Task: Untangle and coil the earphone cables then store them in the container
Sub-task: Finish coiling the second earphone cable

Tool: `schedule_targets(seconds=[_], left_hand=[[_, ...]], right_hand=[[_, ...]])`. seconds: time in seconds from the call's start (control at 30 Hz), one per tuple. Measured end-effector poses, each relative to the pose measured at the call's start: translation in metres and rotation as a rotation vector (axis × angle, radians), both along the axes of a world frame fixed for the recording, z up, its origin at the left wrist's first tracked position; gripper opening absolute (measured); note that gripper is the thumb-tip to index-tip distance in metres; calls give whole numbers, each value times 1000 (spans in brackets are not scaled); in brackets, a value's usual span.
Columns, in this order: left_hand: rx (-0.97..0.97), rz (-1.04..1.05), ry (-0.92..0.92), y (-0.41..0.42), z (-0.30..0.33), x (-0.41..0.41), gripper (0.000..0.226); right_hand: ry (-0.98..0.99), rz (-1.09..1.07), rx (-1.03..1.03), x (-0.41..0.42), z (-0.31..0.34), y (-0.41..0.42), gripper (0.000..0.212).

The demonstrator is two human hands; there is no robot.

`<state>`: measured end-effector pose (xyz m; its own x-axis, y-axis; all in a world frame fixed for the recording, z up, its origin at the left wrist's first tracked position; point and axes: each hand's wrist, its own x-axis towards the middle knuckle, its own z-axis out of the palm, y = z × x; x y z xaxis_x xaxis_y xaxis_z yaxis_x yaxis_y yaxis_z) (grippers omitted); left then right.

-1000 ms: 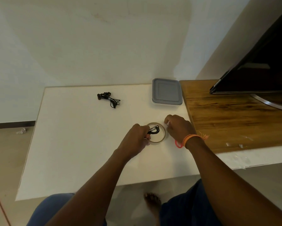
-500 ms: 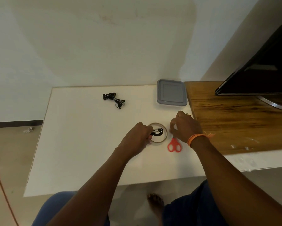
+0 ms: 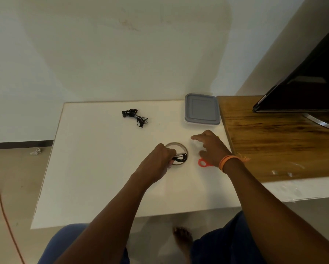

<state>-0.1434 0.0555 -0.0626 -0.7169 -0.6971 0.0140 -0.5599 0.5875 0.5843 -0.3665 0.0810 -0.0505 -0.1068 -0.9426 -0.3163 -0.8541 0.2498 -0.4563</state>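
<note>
A person sits at a white bench point(image 3: 95, 168). The left hand point(image 3: 158, 161) pinches 1 coiled black earphone cable point(image 3: 180, 156) over a tape roll point(image 3: 176, 145). The right hand point(image 3: 210, 147) hovers with fingers spread, possibly holding clear tape, hard to tell. Red scissors point(image 3: 202, 163) are partly hidden beneath it. Likely next: bind the coil. A second tangled cable point(image 3: 135, 117) and the lidded container point(image 3: 201, 111) wait beyond.

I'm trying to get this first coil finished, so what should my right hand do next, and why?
Probably bring the right hand back to the tape roll to pull a strip. The left hand pinches the coiled earphones over the roll, unbound, while the right hand hovers open, holding nothing. The scissors lie beside it.
</note>
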Motion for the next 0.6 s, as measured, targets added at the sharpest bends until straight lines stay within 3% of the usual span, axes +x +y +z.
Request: schedule_targets(seconds=[0.17, 0.3, 0.47, 0.6], left_hand=[[16, 1, -23, 0, -5, 4, 30], [26, -1, -36, -1, -5, 4, 30], [39, -2, -46, -3, -7, 7, 29], [-3, -19, -65, -4, -8, 9, 33]], right_hand=[[-1, 63, 57, 9, -10, -1, 65], [-12, 82, 11, 19, -12, -3, 49], [62, 105, 14, 20, -11, -7, 14], [67, 109, 102, 17, -6, -12, 12]])
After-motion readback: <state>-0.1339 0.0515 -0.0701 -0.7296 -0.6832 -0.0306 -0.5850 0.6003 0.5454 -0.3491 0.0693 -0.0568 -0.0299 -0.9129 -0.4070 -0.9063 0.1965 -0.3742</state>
